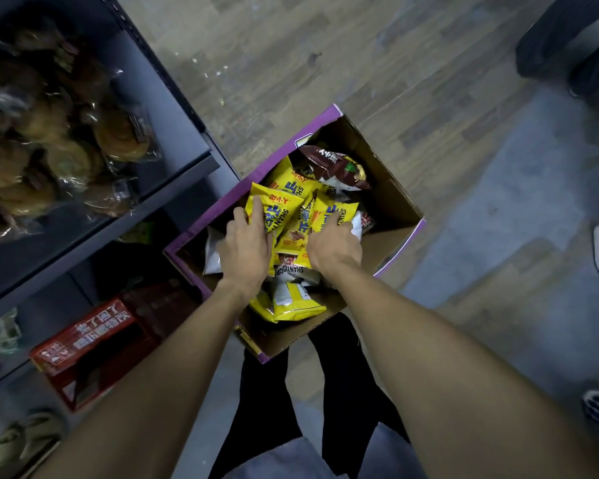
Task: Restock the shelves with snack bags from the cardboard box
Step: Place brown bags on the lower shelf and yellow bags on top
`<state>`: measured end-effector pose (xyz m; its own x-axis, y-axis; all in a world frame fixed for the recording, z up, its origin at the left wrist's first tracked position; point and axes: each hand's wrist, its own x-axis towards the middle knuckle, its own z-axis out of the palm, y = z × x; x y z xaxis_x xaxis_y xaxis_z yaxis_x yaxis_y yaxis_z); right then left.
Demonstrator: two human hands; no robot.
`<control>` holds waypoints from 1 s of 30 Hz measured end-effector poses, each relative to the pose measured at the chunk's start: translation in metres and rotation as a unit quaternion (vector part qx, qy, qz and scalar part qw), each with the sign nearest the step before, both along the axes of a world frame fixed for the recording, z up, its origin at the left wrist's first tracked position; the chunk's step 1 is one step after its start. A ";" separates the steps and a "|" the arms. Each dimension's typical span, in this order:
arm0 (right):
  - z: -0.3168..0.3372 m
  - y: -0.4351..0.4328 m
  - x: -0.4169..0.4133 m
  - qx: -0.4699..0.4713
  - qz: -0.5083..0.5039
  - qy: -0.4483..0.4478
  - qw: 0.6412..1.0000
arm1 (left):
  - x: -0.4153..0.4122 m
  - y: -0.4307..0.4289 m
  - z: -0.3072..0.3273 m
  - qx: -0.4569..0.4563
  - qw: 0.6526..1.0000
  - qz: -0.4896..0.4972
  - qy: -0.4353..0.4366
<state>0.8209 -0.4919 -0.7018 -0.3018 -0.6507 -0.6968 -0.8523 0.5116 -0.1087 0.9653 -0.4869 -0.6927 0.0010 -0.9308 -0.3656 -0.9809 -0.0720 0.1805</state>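
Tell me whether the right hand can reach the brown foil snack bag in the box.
Probably yes: the brown foil snack bag lies uncovered just beyond the right hand, whose fingers hold yellow snack bags.

wood-plank floor (pixel 325 63), grey patch (pixel 519 188) right; dark metal shelving (pixel 173 129) left.

shop | metal shelving (pixel 173 81) | packaged pastries (pixel 83 143) | stock box (pixel 388 188)
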 end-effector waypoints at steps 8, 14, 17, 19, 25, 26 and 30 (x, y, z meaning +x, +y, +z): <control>-0.022 -0.004 0.007 -0.002 0.048 0.054 0.997 | -0.009 -0.001 -0.025 0.040 0.997 0.060 0.018; 0.007 -0.013 -0.005 -0.010 -0.018 0.008 1.000 | -0.008 -0.008 -0.002 0.092 0.994 0.056 -0.015; 0.031 -0.003 -0.011 -0.008 0.006 -0.005 1.000 | -0.010 0.001 0.022 0.105 0.992 0.069 -0.009; 0.051 0.004 -0.014 -0.007 0.032 -0.009 0.999 | -0.013 0.015 0.044 0.100 0.991 0.085 0.000; 0.114 0.016 -0.016 -0.027 0.100 -0.027 0.994 | -0.012 0.047 0.108 0.073 0.986 0.149 0.000; 0.125 0.017 -0.015 -0.035 0.112 -0.029 0.993 | -0.011 0.051 0.119 0.067 0.984 0.164 -0.001; 0.164 0.020 -0.009 -0.081 0.169 -0.014 0.982 | -0.003 0.066 0.154 0.032 0.980 0.197 -0.003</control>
